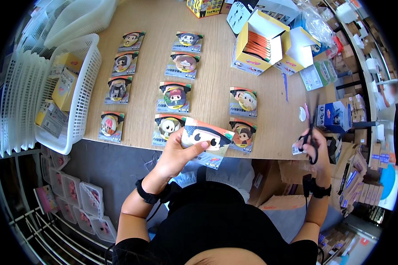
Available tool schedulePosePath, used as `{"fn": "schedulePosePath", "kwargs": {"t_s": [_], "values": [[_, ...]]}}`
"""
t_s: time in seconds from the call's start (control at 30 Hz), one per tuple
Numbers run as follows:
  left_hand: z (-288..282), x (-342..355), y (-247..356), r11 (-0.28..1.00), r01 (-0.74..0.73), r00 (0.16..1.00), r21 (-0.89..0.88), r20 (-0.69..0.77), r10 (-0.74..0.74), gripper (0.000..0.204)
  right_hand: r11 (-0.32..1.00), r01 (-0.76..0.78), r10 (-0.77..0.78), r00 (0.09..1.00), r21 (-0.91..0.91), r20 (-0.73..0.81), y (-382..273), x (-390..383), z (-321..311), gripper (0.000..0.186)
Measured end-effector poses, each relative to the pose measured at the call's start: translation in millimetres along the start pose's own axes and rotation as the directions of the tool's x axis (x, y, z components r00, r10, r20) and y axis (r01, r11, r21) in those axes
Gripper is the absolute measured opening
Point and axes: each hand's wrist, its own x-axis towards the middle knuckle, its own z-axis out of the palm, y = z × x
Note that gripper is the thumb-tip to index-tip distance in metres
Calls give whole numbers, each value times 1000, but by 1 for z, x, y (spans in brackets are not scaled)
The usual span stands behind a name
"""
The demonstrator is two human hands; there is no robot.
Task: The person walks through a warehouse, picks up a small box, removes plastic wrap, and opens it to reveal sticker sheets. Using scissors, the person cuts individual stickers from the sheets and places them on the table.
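Note:
My left hand (174, 152) is closed on a flat carded badge pack (212, 155), its thumb across the front. The pack shows a white round face with two dark eyes and is tilted over the table's near edge. In my right hand (322, 148) is a pair of black scissors (313, 126), fingers through the handles, blades pointing away from me. Just beyond my left hand lies another pack with a white face (167, 128). To the right of the held pack is a pack with a brown-haired figure (242, 137), partly overlapped by it.
More badge packs lie in columns on the wooden table (146, 70). An open yellow-white box (254, 57) holds upright orange-edged packs at the back right. A white basket (82, 95) with small boxes stands left. A blue box (334, 115) sits beyond my right hand.

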Motion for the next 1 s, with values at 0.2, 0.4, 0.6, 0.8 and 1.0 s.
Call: {"fn": "schedulePosePath", "kwargs": {"t_s": [0.2, 0.4, 0.6, 0.8, 1.0], "values": [[-3, -21, 4, 991, -24, 1000, 129, -15, 26, 23, 946, 183, -25, 863, -267, 504, -31, 4, 76, 32], [-9, -47, 5, 993, -37, 993, 108, -111, 49, 25, 990, -121, 137, 606, -79, 784, -36, 14, 126, 37], [-19, -72, 3, 983, -20, 987, 184, -154, 49, 29, 998, -38, 68, 539, -56, 840, -36, 17, 158, 38], [-22, -85, 1, 986, -17, 988, 168, -151, 42, 29, 910, 392, -108, 540, -135, 835, -30, 15, 168, 38], [-25, -83, -4, 971, 74, 996, 227, -74, -59, 25, 887, 453, -205, 563, -92, 801, -12, 6, 161, 40]]}}
